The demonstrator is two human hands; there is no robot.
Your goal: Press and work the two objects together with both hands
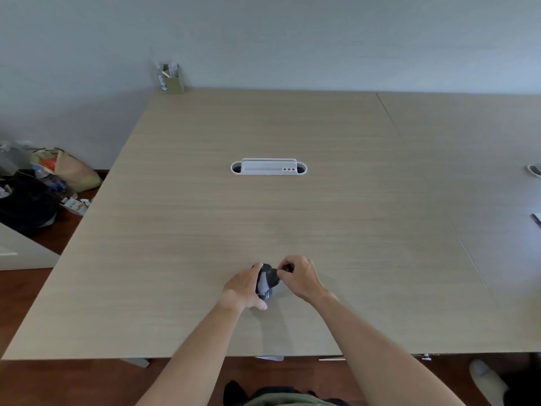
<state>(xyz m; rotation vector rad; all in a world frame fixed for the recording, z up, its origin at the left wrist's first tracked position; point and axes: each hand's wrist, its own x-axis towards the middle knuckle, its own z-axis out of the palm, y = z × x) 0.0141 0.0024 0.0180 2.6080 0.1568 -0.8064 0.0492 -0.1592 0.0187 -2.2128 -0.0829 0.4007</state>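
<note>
A small dark grey and black bundle, perhaps rolled socks or cloth point(267, 282), sits on the light wooden table point(205, 218) near its front edge. My left hand point(244, 287) grips the bundle from its left side, fingers curled over the top and thumb below. My right hand point(298, 277) pinches a dark end of the same bundle at its upper right. Much of the bundle is hidden between the two hands.
A white cable port with a raised lid point(268, 167) is set into the table's middle. A green holder with pens point(172, 78) stands at the far left corner. Bags and clutter point(44, 183) lie on the floor left. Small items point(535, 170) sit at the right edge.
</note>
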